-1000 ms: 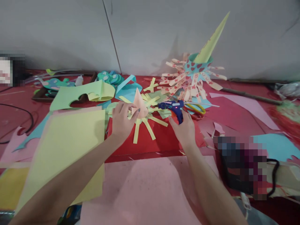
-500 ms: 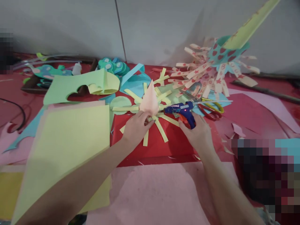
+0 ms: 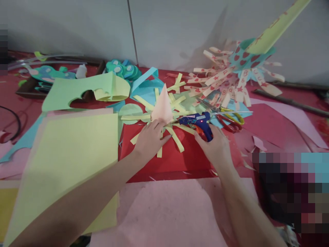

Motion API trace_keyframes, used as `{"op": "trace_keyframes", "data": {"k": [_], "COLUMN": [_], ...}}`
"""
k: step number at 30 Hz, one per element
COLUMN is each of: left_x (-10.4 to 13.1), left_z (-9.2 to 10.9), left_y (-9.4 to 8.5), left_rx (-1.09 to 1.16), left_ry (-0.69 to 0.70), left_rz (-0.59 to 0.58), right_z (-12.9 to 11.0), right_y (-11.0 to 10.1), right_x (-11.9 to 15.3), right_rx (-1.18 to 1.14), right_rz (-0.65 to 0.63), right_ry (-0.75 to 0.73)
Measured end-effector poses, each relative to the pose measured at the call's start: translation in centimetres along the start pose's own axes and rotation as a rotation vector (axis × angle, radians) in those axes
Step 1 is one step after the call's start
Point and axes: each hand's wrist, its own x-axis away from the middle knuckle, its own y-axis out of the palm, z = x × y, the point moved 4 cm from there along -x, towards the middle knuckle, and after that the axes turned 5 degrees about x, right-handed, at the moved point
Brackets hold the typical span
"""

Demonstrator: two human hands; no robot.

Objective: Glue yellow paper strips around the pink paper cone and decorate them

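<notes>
A pale pink paper cone [image 3: 162, 105] stands upright amid yellow paper strips [image 3: 175, 139] that spread out around its base like rays. Against the cone's near lower side, my left hand [image 3: 151, 136] holds it with the fingers, the thumb reaching right over a strip. My right hand [image 3: 214, 142] grips the handle of a blue hot glue gun [image 3: 196, 119] with an orange trigger and a lit red light. Its nozzle points left at the base of the cone, close to it; whether they touch I cannot tell. A long clear glue stick [image 3: 235, 112] sticks out behind the gun.
Scissors [image 3: 232, 120] with red and yellow handles lie behind my right hand. Yellow sheets [image 3: 74, 164] are stacked at left, beside a cut green sheet [image 3: 77, 91]. A decorated paper craft [image 3: 240, 61] with printed strips stands back right. Pink paper [image 3: 167, 209] lies in front.
My left thumb has straightened out to the right near the cone's base. The glue gun stays at the cone, and the view has shifted slightly.
</notes>
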Motion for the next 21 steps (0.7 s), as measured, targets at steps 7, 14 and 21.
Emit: {"op": "trace_keyframes", "data": {"k": [7,14,21], "left_x": [0.02,0.4,0.73], "left_z": [-0.11,-0.24,-0.28], "left_y": [-0.17,-0.19,-0.26], "left_rx": [0.074,0.052,0.035], "left_ry": [0.042,0.091,0.134], "left_rz": [0.037,0.122,0.144], "right_z": [0.28,0.16,0.03], "right_y": [0.44,0.46,0.35], "right_x": [-0.02,-0.02,-0.02], "right_rx": [0.0,0.025,0.013], "right_rz": [-0.025,-0.008,0.023], "right_ry": [0.013,0.004,-0.047]}}
